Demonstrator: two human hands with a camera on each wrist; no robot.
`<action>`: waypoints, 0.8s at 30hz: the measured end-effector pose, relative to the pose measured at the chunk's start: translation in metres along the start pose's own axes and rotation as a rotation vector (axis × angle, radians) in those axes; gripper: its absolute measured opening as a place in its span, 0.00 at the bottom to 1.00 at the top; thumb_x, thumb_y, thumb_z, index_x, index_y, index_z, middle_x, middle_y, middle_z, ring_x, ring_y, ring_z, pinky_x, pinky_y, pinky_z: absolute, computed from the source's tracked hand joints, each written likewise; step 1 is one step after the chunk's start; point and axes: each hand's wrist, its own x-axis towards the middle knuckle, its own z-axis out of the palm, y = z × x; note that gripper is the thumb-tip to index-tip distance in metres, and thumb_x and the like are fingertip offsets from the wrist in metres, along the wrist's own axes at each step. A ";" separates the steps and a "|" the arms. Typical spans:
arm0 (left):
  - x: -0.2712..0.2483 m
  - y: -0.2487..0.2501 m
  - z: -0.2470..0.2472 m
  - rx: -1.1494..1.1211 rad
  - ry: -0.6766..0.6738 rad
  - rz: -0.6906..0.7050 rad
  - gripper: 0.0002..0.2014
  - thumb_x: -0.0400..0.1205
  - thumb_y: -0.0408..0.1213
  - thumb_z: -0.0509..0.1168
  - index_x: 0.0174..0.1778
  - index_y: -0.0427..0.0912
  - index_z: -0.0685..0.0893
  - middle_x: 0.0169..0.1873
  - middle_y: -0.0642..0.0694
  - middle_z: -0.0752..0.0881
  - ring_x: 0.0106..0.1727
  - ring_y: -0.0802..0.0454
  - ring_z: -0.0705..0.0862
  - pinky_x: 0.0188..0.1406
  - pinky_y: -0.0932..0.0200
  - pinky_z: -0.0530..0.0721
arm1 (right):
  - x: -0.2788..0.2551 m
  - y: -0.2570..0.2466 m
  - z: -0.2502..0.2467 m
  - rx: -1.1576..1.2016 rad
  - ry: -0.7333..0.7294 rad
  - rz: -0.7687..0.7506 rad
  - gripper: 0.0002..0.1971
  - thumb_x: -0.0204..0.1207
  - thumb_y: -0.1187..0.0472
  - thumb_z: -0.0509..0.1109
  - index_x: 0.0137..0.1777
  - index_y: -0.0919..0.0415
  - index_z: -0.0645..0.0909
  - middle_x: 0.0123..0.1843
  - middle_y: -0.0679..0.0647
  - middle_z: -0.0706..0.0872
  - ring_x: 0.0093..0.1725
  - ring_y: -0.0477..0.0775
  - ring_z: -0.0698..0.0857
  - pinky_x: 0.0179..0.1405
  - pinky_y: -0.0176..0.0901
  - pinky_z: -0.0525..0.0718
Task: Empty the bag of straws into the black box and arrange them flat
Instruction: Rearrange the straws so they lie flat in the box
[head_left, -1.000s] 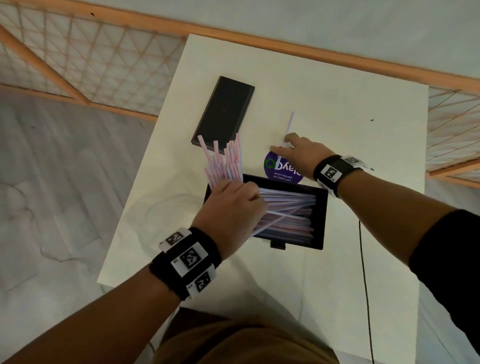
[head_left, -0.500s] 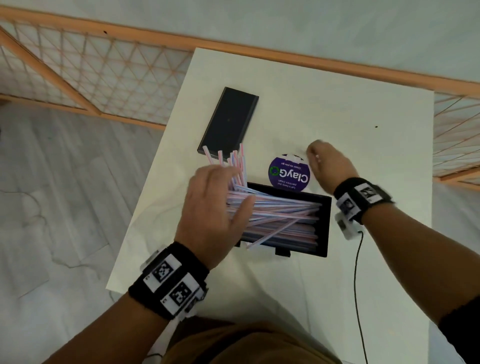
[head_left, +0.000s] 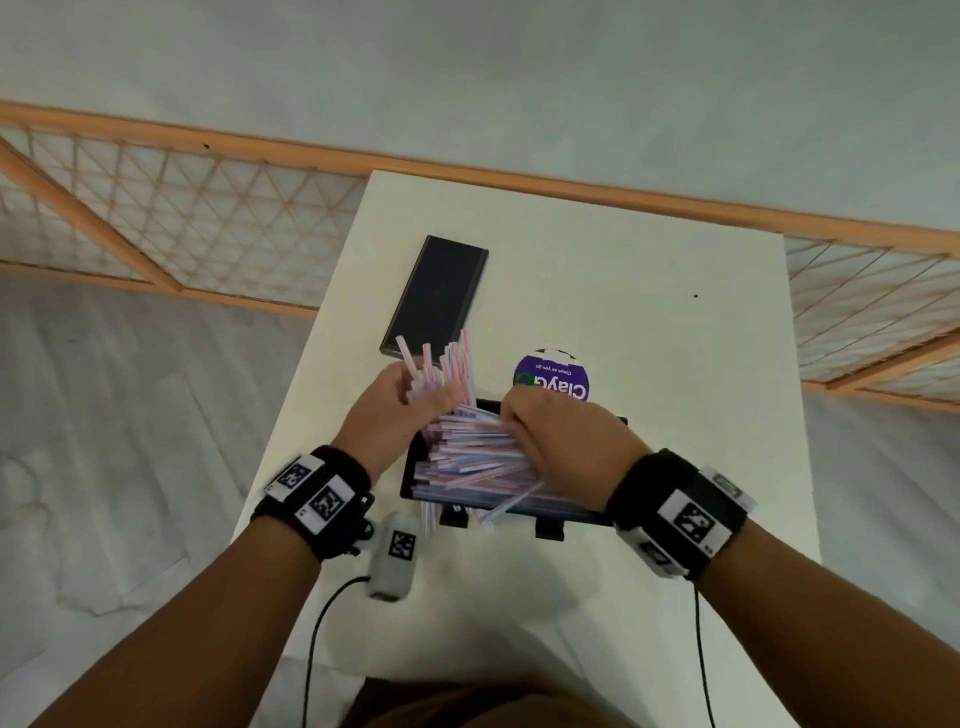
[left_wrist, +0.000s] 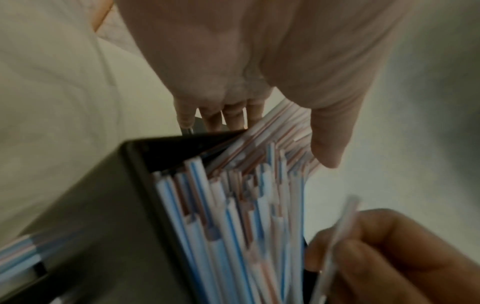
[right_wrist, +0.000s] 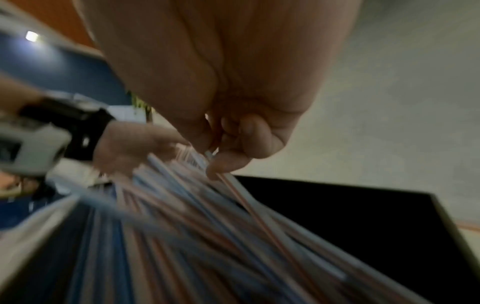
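Both forearms reach in from the near edge, wrist bands with printed markers on each. Cables trail off both wrists toward the body.

Right hand (head_left: 566, 447): grip narrow, fingers curled, thumb and fingertips (right_wrist: 226, 164) pinching a few straws at the top of the heap. Hand sits over the right half of the black box (head_left: 571, 512).

Directly under and left of that grip: the straws (head_left: 467, 457), white with red or blue stripes, piled in the box, mostly lengthwise but crossed and uneven. A few poke out over the near rim, toward the body.

Left hand (head_left: 395, 410): grip loose and fairly wide, fingers nearly straight, thumb apart. It cups the left ends of the heap at the box's left end. A second bunch of straws (head_left: 441, 364) stands up past its fingers, fanned and tilted away; the wrist view is too blurred to say whether the hand clamps them.

Beyond the right grip, just past the far rim of the box: a round purple label (head_left: 550, 376) lying on the white bench (head_left: 649, 322).

Beyond the left grip, farther out: a flat black lid (head_left: 436, 296), lying apart from the box.

Past the bench: orange lattice railing (head_left: 182, 234).
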 end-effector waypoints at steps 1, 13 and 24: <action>0.000 0.001 0.002 -0.026 -0.023 0.009 0.19 0.78 0.52 0.79 0.61 0.50 0.87 0.53 0.51 0.93 0.54 0.54 0.91 0.60 0.49 0.86 | 0.003 -0.002 0.006 -0.052 -0.028 0.006 0.06 0.91 0.57 0.56 0.57 0.55 0.74 0.53 0.52 0.81 0.49 0.58 0.83 0.50 0.59 0.86; 0.009 0.003 0.004 -0.058 -0.097 0.061 0.08 0.82 0.45 0.77 0.55 0.51 0.94 0.45 0.53 0.95 0.47 0.58 0.92 0.56 0.53 0.88 | 0.032 -0.011 -0.008 0.202 0.027 0.205 0.20 0.83 0.54 0.70 0.35 0.44 0.64 0.34 0.43 0.73 0.31 0.43 0.72 0.31 0.36 0.68; -0.004 0.016 0.010 0.036 -0.064 0.331 0.15 0.90 0.44 0.65 0.72 0.50 0.85 0.56 0.57 0.91 0.58 0.66 0.88 0.57 0.71 0.82 | 0.058 -0.033 -0.002 0.317 -0.078 0.179 0.13 0.79 0.45 0.74 0.54 0.52 0.89 0.47 0.54 0.91 0.46 0.56 0.90 0.53 0.56 0.90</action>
